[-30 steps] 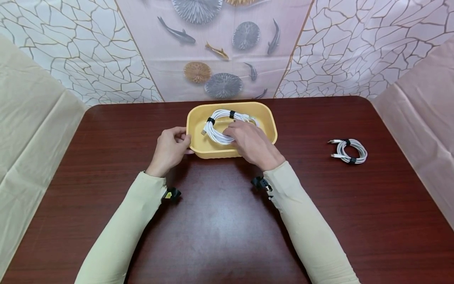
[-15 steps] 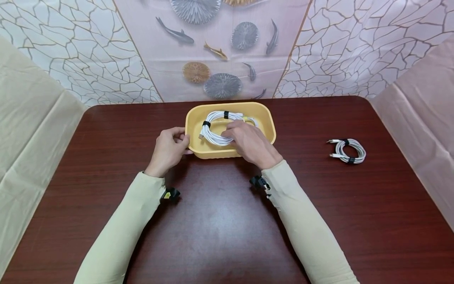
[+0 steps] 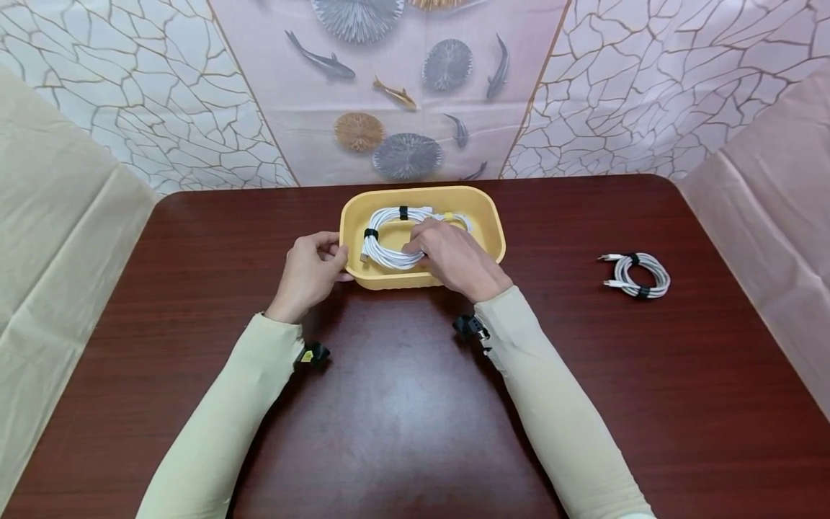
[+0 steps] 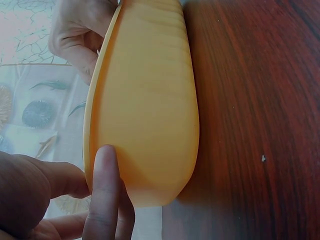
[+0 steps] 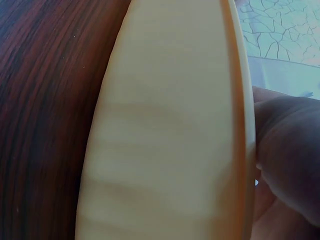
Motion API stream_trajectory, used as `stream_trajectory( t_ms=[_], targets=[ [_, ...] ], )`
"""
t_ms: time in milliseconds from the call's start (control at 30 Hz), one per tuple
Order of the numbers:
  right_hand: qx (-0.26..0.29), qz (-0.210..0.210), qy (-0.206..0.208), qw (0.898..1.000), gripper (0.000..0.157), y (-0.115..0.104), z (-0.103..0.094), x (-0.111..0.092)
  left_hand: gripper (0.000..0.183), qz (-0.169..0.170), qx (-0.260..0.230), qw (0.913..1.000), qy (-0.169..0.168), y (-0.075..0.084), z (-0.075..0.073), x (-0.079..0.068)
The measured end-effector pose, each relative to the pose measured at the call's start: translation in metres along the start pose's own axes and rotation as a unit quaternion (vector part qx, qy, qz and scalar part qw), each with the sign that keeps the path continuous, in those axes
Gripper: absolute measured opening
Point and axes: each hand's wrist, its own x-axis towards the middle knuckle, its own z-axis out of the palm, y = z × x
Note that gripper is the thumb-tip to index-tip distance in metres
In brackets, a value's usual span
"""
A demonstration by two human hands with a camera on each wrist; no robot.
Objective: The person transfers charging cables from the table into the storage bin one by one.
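Observation:
A yellow plastic bin [image 3: 389,282] stands near the table's far edge. My left hand [image 3: 310,270] pinches its left end; in the left wrist view, thumb and fingers [image 4: 104,200] lie on both sides of the rim. Inside the bin is a coiled white cable [image 3: 389,258] with black straps. My right hand [image 3: 457,259] reaches over the front rim and grips the coil's right side, its fingertips partly hidden. In the right wrist view, the bin's outer wall [image 5: 165,125] covers the cable. Behind the right hand, part of another white cable [image 3: 462,219] with a yellow tie shows in the bin.
A smaller coiled light-grey cable [image 3: 651,275] with black straps lies on the right of the dark wooden table [image 3: 402,411]. Patterned cloth [image 3: 402,86] hangs behind the table's far edge, and plain cloth hangs at both sides.
The coiled white cable has shifted left and slightly toward me inside the bin, with my right hand moving slightly left too. My left hand stays on the rim.

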Motion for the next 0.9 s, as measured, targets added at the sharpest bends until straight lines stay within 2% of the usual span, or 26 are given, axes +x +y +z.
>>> stream_trajectory(
  t_ms=[433, 600, 900],
  targets=[
    [0.001, -0.03, 0.002, 1.0, 0.032, 0.0037, 0.0022, 0.0038, 0.036, 0.006, -0.004, 1.0, 0.002, -0.0018, 0.0001, 0.0005],
    [0.005, -0.03, -0.002, 1.0, 0.031, 0.0044, 0.0042, 0.0056, 0.036, 0.014, -0.004, 0.9999, 0.003, -0.0035, 0.0003, 0.0005],
    [0.004, -0.03, -0.008, 0.999, 0.028, 0.0053, 0.0039, 0.0081, 0.037, 0.008, -0.009, 0.9999, 0.0, -0.0014, 0.0005, 0.0004]
  ],
)
